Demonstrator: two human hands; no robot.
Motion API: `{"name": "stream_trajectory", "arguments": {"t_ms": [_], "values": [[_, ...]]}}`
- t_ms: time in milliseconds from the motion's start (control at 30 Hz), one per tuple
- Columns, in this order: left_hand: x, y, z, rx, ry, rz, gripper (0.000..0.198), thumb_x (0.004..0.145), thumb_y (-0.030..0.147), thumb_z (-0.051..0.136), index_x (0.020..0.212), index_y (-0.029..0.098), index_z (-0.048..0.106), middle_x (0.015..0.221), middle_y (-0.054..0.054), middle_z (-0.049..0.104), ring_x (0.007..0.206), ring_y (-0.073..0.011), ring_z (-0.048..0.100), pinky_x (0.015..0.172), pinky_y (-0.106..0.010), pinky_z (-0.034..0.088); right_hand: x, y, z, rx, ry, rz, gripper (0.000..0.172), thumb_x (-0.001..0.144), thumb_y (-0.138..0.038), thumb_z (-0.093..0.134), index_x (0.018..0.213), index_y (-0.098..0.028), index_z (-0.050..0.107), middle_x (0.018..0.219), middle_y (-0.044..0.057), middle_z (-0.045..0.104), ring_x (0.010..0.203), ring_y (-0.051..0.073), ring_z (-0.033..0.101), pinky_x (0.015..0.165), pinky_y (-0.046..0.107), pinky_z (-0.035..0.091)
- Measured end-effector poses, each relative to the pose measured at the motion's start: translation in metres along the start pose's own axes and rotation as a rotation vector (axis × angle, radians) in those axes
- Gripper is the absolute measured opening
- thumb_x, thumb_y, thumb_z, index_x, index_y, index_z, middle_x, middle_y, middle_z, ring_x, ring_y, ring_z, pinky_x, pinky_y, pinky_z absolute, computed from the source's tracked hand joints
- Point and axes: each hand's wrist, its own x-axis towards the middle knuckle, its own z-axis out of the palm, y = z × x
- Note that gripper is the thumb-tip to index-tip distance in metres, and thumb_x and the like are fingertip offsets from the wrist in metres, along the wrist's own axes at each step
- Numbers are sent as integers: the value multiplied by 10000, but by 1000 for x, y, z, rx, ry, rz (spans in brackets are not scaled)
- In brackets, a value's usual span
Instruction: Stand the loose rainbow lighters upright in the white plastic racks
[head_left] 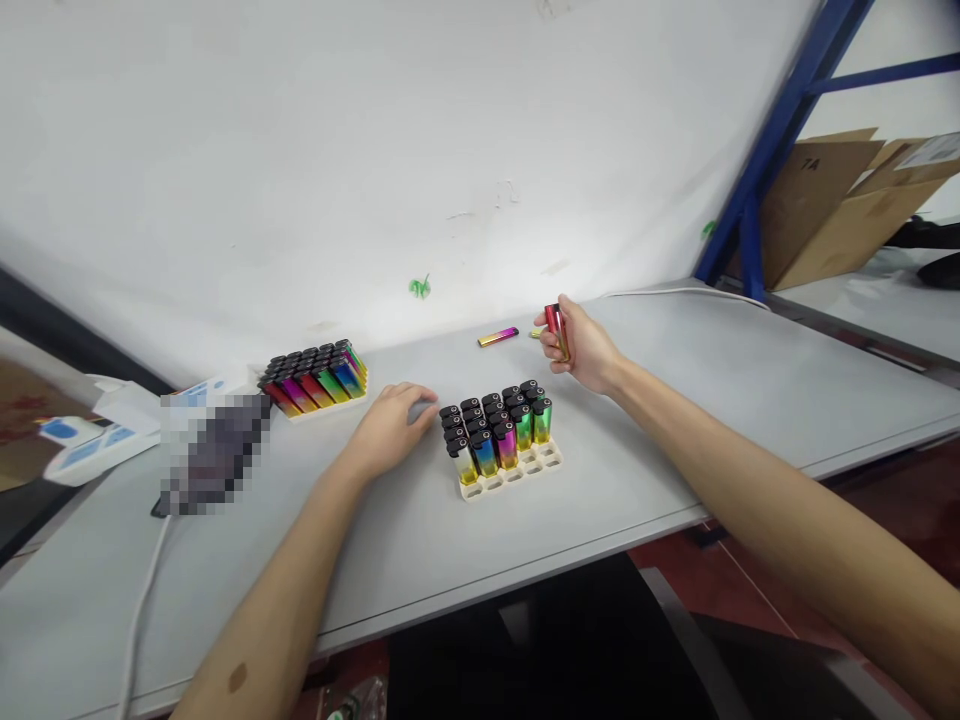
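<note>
My right hand (581, 345) is closed around a red and gold lighter (555, 325), held above the table at the back. In front of it stands a pale tray (471, 491) with rows of shiny two-tone lighters (505, 446) upright in its slots. The slots along the tray's near edge show bare. My left hand (394, 425) rests on the table just left of this tray, fingers apart and holding nothing. Behind the tray a purple and yellow lighter (498, 337) lies flat. Another yellowish piece (535, 333) is partly hidden by my right fingers.
A second tray packed with lighters (319, 378) stands at the back left. Beside it are a blurred dark object (217, 455) with a white cable (146, 590) and a white-blue carton (97, 440). A wall, a blue frame (750, 240) and cardboard boxes (847, 210) bound the table.
</note>
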Motion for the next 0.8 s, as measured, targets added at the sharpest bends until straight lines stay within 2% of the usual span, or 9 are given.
{"name": "stream_trajectory", "arguments": {"t_ms": [67,133,300,500,600,733,800], "values": [[0,0,0,0,7,5,329,916,360,459,1113,204,670,1208,-97,691,1188,-283,570,1064,-464,447,1,-1,-1,36,0,29,495,961,-650,398,749,-210,477,590,-58,301,458,86,223,389,213,141],[0,-1,1,-2,10,4,325,913,358,463,1113,212,672,1210,-92,692,1194,-282,571,1066,-461,449,1,0,-2,42,-13,48,503,953,-640,402,680,-217,394,561,-65,265,450,84,173,394,222,96],[0,-1,1,-1,7,-1,327,919,381,465,1113,219,673,1215,-86,696,1202,-285,572,1062,-455,453,0,1,1,51,-11,50,392,961,-466,357,654,-231,293,518,-73,208,432,87,122,406,222,73],[0,-2,1,0,13,-6,328,915,379,467,1110,216,675,1205,-89,700,1195,-288,576,1059,-457,458,0,4,6,8,-22,48,339,940,-394,343,647,-232,288,506,-74,199,423,83,101,404,211,73],[0,-2,1,1,9,-3,330,919,376,465,1117,212,672,1210,-90,695,1196,-284,574,1063,-457,454,0,8,6,-19,-24,56,378,962,-430,339,644,-228,307,509,-77,197,421,81,104,403,215,70],[0,0,0,-1,8,-7,326,917,379,470,1112,218,675,1208,-86,698,1199,-284,574,1061,-455,456,0,11,7,-58,-36,92,495,983,-597,325,655,-227,317,518,-84,204,424,75,101,400,216,64],[0,0,0,-3,7,-9,327,917,382,470,1109,216,675,1209,-88,698,1202,-286,571,1062,-456,454,0,12,7,-64,-42,103,500,980,-604,327,651,-227,317,516,-83,208,425,76,101,397,215,65]]}}
